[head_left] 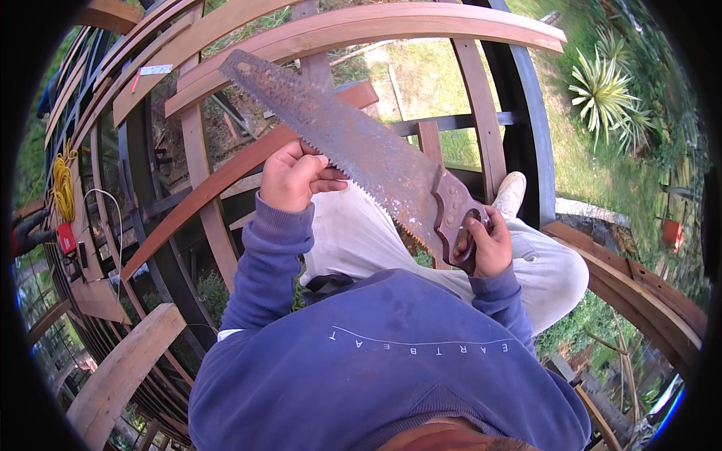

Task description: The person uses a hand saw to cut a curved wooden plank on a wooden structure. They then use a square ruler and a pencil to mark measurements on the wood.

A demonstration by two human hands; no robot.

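Observation:
A rusty handsaw (353, 143) with a brown handle (447, 210) lies across the middle of the view, its tip toward the upper left. My right hand (485, 240) is closed round the handle at the lower right. My left hand (297, 173) pinches the toothed edge nearer the tip, the thumb against the teeth and some fingers curled beneath. A reddish wooden board (188, 199) runs diagonally under the blade, behind my left hand; whether my fingers touch it I cannot tell. My bent leg (556, 278) in pale trousers is beside the handle.
An open framework of wooden slats (323, 37) and dark beams (526, 143) surrounds me, with grass visible below through the gaps. A coiled yellow cord (62, 184), a red and black tool (66, 239) and a small silver item (154, 70) are at left. Plants (598, 94) grow at right.

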